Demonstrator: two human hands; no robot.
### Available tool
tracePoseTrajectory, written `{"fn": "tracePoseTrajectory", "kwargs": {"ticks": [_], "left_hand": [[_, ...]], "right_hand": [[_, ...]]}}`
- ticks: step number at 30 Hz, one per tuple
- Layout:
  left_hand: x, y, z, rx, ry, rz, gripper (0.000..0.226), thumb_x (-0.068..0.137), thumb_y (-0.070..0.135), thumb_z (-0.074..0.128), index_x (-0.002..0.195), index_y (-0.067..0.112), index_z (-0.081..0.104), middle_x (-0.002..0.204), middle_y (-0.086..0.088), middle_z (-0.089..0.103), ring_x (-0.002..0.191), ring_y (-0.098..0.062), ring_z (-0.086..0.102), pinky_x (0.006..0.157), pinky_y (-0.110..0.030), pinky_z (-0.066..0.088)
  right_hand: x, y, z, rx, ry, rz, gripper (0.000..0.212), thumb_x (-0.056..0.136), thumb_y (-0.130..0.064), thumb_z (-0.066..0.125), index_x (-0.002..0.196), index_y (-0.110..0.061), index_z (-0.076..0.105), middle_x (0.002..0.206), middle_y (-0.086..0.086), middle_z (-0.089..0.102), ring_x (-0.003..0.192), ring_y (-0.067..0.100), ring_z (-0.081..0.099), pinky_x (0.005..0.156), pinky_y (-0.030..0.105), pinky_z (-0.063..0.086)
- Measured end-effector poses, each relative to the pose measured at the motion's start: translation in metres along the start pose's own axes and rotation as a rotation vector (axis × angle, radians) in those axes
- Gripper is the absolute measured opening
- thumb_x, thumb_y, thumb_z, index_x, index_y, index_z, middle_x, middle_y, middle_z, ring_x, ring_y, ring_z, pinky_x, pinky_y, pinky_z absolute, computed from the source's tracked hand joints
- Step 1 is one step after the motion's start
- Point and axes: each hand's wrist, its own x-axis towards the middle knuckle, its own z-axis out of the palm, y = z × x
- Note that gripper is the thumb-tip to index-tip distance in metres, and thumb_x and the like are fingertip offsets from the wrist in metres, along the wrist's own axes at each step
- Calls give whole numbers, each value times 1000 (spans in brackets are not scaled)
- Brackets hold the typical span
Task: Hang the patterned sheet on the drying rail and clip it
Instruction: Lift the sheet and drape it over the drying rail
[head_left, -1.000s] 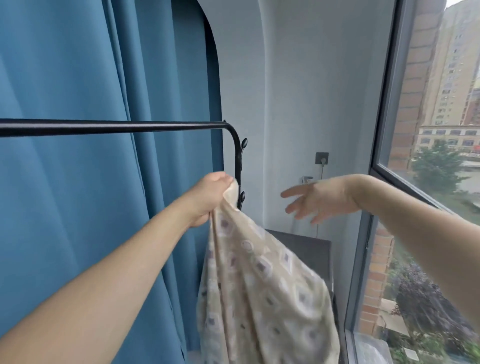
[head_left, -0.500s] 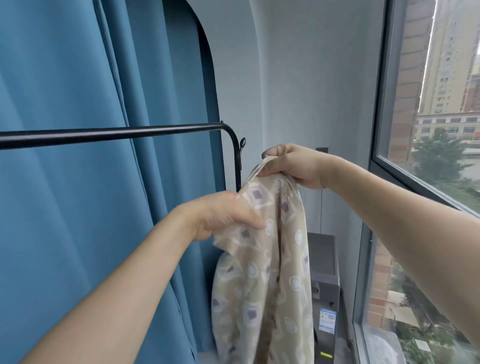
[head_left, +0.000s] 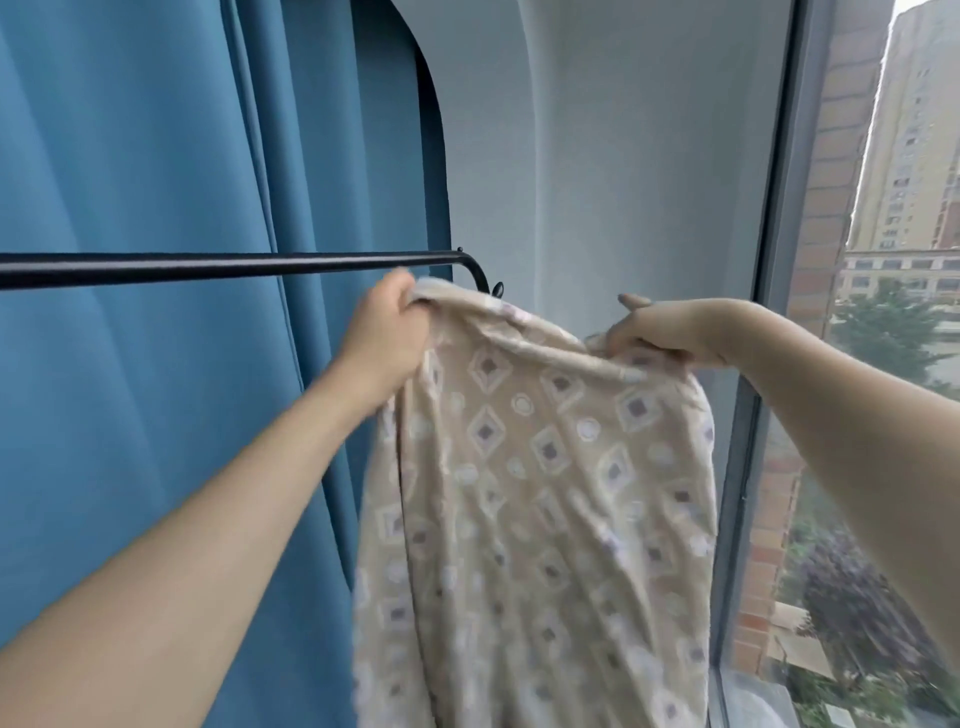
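Observation:
The patterned sheet (head_left: 540, 493) is beige with white diamonds and circles and hangs spread between my two hands. My left hand (head_left: 387, 330) grips its top edge just below the right end of the black drying rail (head_left: 218, 266). Further right, my right hand (head_left: 660, 330) pinches the same top edge, in front of the white wall. The sheet's upper edge sags a little between the hands and sits just below rail height, apart from the rail. No clip is in sight.
A blue curtain (head_left: 156, 364) hangs right behind the rail. The rail bends down at its right end, where a small black knob (head_left: 497, 289) sticks out. A tall window (head_left: 862, 415) with a grey frame fills the right side.
My right hand took hold of the sheet's top edge, then both hands pulled apart, spreading the sheet wide. My left hand rose close to the rail's right end.

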Motion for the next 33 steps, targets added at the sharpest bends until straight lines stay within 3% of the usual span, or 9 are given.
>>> {"fn": "tracePoseTrajectory", "kwargs": {"ticks": [5,7,12,18,21,25,28,31,33], "left_hand": [[-8,6,26,-71,-128,14,12,79,17,46,70,13,39,64,2,38,63,-17,32,59,-34,30],[-17,2,22,-102,-265,-31,18,78,24,58,77,8,49,68,1,45,64,-14,39,61,-31,35],[-58,-28,0,277,-986,-389,21,72,27,81,85,15,71,84,-3,75,80,-23,72,77,-38,58],[-53,-73,-5,165,-611,-497,29,85,35,59,95,9,67,95,-8,67,83,-24,60,76,-33,45],[-22,-52,0,45,-379,-360,22,91,28,55,92,11,69,96,-12,72,80,-20,61,74,-31,48],[4,-19,7,179,-321,-111,16,84,13,51,71,12,59,76,-10,67,69,-22,57,66,-37,51],[-3,-15,-2,194,-383,-33,18,82,16,67,67,19,58,64,6,57,64,-13,51,60,-27,41],[-26,-46,-19,347,-745,-218,22,74,31,82,71,19,65,66,7,63,61,-10,58,60,-24,44],[-44,-75,-25,423,-888,-364,31,69,38,84,79,13,68,77,0,68,72,-18,64,69,-28,48]], "right_hand": [[-6,-4,67,-78,-587,-47,58,69,-41,80,122,-23,63,123,1,67,118,23,59,110,40,37],[-2,-7,77,-180,-353,-116,55,71,-56,73,112,-19,67,109,6,69,104,25,62,97,33,45],[-2,-15,29,191,222,-163,13,89,-23,60,80,-15,58,76,1,56,67,18,53,57,27,39],[6,-4,28,-16,328,-81,10,94,-7,49,93,-7,59,90,12,55,77,22,52,65,29,41],[-5,-3,43,331,-110,-118,26,86,10,43,95,-7,61,96,12,64,77,24,65,72,32,55],[-22,-19,64,305,-736,-85,33,78,-22,68,104,-2,70,106,18,69,94,32,67,85,41,54],[-8,-19,64,280,-396,-96,30,88,-27,68,107,-3,67,109,17,70,101,33,66,98,47,49],[9,-4,43,722,74,-161,8,95,-15,56,93,-10,62,88,6,68,76,18,67,86,35,54],[10,8,30,949,140,-174,16,96,-14,52,82,-12,60,79,4,64,66,16,65,78,34,54]]}}
